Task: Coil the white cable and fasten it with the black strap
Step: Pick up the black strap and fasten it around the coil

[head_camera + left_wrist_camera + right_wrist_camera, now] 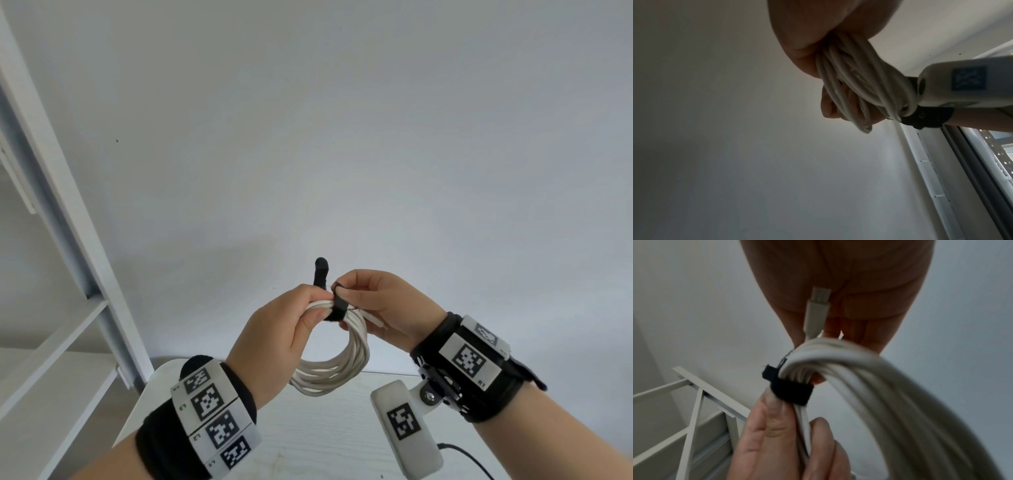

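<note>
The white cable hangs as a coil of several loops in mid-air above the table. My left hand grips the top of the bundle, thumb and fingers curled round it. A black strap wraps the bundle beside that grip; its free end sticks up behind my left hand. My right hand pinches the strap at the top of the bundle. A white plug points toward my right palm. The strap circles the cable in the right wrist view. From the left wrist the coil fills my fist.
A white table lies below the hands, with a thin black wire at its right. A white shelf frame stands at the left. A plain wall is behind; a window frame shows at the right.
</note>
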Action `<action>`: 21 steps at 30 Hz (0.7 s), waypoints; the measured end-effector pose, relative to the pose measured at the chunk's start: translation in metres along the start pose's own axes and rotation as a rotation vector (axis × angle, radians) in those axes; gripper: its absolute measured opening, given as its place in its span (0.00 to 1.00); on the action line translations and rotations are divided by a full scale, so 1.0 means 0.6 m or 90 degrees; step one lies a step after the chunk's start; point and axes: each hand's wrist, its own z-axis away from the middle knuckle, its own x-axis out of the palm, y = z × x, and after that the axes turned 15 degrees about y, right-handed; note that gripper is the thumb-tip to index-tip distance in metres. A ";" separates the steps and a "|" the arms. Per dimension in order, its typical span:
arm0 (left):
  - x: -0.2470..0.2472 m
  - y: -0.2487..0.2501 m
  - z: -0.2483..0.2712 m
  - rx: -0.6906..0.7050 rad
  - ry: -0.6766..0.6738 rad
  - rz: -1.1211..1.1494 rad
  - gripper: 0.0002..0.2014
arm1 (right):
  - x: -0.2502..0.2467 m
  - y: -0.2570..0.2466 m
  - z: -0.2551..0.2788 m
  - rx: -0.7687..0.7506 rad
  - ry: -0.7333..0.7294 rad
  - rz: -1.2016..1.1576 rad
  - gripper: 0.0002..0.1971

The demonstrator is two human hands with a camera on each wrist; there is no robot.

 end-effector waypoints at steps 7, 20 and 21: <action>0.003 0.002 0.009 0.018 0.059 -0.002 0.12 | 0.004 -0.003 -0.001 0.022 0.016 -0.082 0.05; 0.000 0.004 0.013 0.078 0.033 0.060 0.15 | 0.000 0.016 0.002 0.168 -0.153 -0.113 0.05; 0.001 0.004 0.013 0.081 0.034 0.061 0.14 | 0.001 0.017 0.004 0.171 -0.155 -0.113 0.08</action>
